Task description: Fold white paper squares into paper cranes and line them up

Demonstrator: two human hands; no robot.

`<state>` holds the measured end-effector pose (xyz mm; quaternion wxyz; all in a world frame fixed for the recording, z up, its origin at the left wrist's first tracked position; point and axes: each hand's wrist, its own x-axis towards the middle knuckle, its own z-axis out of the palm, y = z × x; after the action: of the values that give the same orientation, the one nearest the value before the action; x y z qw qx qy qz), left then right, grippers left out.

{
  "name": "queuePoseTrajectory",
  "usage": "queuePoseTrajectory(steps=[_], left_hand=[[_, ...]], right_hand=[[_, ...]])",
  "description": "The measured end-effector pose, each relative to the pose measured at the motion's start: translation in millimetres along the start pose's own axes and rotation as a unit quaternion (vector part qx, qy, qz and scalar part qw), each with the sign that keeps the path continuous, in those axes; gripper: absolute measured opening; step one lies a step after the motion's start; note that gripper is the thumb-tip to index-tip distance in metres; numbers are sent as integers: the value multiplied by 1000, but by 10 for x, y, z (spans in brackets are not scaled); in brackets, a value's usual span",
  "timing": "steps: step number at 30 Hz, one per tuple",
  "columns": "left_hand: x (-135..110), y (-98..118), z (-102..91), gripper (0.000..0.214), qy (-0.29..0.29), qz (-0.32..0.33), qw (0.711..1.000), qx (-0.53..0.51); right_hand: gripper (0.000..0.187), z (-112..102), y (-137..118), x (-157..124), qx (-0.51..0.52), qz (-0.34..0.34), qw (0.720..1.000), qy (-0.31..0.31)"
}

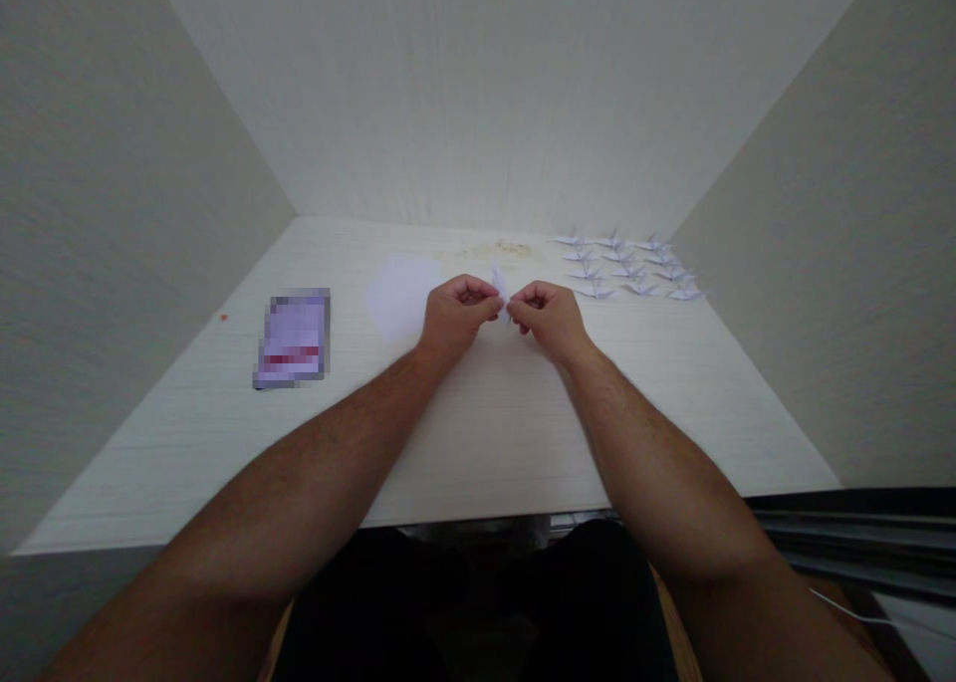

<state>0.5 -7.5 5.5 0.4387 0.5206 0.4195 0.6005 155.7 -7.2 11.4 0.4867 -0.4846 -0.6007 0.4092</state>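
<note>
Walls (pixel 478 95) border a whitish tabletop (pixel 485 433) beneath hands (pixel 457 309) (pixel 554 316) holding paper (pixel 498 280).

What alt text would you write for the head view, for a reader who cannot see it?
A left hand and right hand pinch a small folded paper over a pale table. White origami cranes sit in rows at right; a white paper sheet and a pixelated rectangular object lie at left.
</note>
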Motion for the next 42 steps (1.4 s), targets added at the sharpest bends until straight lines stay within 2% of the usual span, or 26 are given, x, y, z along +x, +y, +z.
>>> queuePoseTrajectory(steps=[9,20,26,30,37,42], left_hand=[[-4,28,0,17,-2,2,1000,12],[0,-23,17,18,-24,18,999,18],[10,-36,10,23,-44,15,999,13],[4,0,10,25,-34,18,999,33],[1,71,35,35,-23,-48,998,31],[7,63,69,37,-10,-53,998,26]], right_hand=[[12,-15,-7,14,27,8,999,-21],[14,-8,-3,-6,27,20,999,-7],[20,25,1,-11,78,44,996,-17],[18,30,1,-6,55,45,997,-18],[16,15,7,-8,11,16,1000,-4],[16,3,13,0,26,3,1000,1]])
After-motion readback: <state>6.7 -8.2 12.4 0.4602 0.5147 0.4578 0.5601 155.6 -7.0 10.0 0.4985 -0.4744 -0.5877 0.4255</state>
